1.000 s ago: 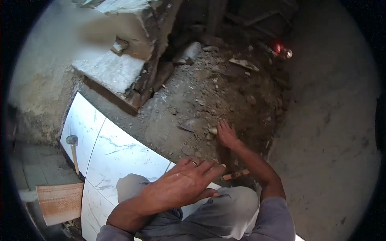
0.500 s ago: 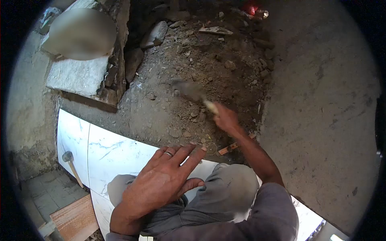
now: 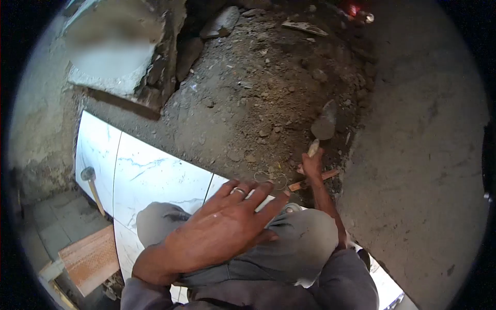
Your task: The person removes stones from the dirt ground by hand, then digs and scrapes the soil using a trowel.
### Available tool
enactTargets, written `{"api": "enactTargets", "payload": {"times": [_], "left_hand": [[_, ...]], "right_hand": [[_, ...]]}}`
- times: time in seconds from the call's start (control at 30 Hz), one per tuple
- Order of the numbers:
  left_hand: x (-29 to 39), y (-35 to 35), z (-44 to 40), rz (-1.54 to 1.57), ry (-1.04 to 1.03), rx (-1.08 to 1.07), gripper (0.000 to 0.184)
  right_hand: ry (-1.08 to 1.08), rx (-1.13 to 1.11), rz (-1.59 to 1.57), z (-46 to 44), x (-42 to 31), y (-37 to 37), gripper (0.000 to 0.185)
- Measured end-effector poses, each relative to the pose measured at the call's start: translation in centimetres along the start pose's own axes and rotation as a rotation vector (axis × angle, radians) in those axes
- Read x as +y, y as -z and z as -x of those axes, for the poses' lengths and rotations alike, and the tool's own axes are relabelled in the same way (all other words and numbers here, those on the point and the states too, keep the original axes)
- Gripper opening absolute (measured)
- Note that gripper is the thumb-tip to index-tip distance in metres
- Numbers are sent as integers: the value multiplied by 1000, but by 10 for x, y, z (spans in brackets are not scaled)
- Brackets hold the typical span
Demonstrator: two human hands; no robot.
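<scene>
A trowel (image 3: 324,123) with a pale handle is in my right hand (image 3: 312,163), its blade lying on or just over the dirt near the right wall. My left hand (image 3: 222,225) hovers palm down over my knees, fingers spread, with a ring on one finger and nothing held. Just beyond its fingertips a thin loop of string (image 3: 270,179) lies on the soil. Beside my right hand is an orange-brown strip (image 3: 330,174), partly hidden by the wrist.
White marbled tiles (image 3: 155,165) lie in front and to the left, with a mallet (image 3: 92,183) on them. A textured orange tile (image 3: 93,258) sits at the lower left. A broken concrete block (image 3: 103,82) stands upper left; rubble (image 3: 222,23) and a wall (image 3: 413,155) bound the dirt.
My right hand has taken hold of the trowel and moved it rightward across the dirt, toward the wall. My left hand stays spread over my knees. The view has shifted.
</scene>
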State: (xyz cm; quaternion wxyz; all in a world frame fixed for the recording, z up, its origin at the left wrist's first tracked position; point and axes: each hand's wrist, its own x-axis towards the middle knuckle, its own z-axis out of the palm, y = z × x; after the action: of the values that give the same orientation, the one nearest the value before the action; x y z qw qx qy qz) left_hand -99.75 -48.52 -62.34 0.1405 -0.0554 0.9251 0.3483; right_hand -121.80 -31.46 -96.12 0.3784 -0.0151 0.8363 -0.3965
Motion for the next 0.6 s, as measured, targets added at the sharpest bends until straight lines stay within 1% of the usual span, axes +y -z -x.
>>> {"api": "enactTargets", "payload": {"times": [0.03, 0.07, 0.1, 0.13, 0.17, 0.23, 0.3, 0.33, 0.37, 0.4, 0.43, 0.47, 0.53, 0.57, 0.6], "left_hand": [[0, -3, -1, 6, 22, 7, 61], [1, -9, -3, -10, -38, 24, 58], [2, -14, -2, -16, -100, 34, 55], [5, -20, 1, 12, -89, 24, 55], [8, -23, 2, -18, -127, 19, 54], [11, -23, -2, -52, -200, 20, 53], [16, -17, 2, -34, -101, -135, 58], [17, -16, 3, -26, -117, -144, 58], [18, -15, 3, -30, -59, -114, 58], [19, -15, 4, -37, 2, -81, 58], [19, -15, 4, -40, -6, -80, 58], [19, -14, 4, -47, 15, -71, 58], [20, -14, 2, -56, 36, -61, 58], [21, -14, 2, -58, 31, -58, 57], [23, -14, 2, -59, 24, -57, 57]], "right_hand": [[56, -19, 22, -1, -4, 5, 66], [52, -38, 33, 0, -6, 10, 66], [18, -69, 58, 12, -22, 18, 62], [-25, -93, 86, 20, -27, 27, 59], [133, -6, 301, -21, 21, 31, 55], [453, 201, 494, -26, 13, 38, 53], [408, 212, 406, -34, -23, 43, 55], [380, 181, 396, -34, -51, 44, 56], [355, 147, 383, -42, -74, 44, 58], [418, 110, 491, -67, -81, 48, 60], [487, 73, 598, -91, -88, 52, 62], [487, 82, 597, -108, -94, 54, 62], [562, -37, 838, -123, -106, 56, 63], [559, -36, 837, -124, -105, 61, 63], [451, -169, 783, -117, -107, 67, 63]]}}
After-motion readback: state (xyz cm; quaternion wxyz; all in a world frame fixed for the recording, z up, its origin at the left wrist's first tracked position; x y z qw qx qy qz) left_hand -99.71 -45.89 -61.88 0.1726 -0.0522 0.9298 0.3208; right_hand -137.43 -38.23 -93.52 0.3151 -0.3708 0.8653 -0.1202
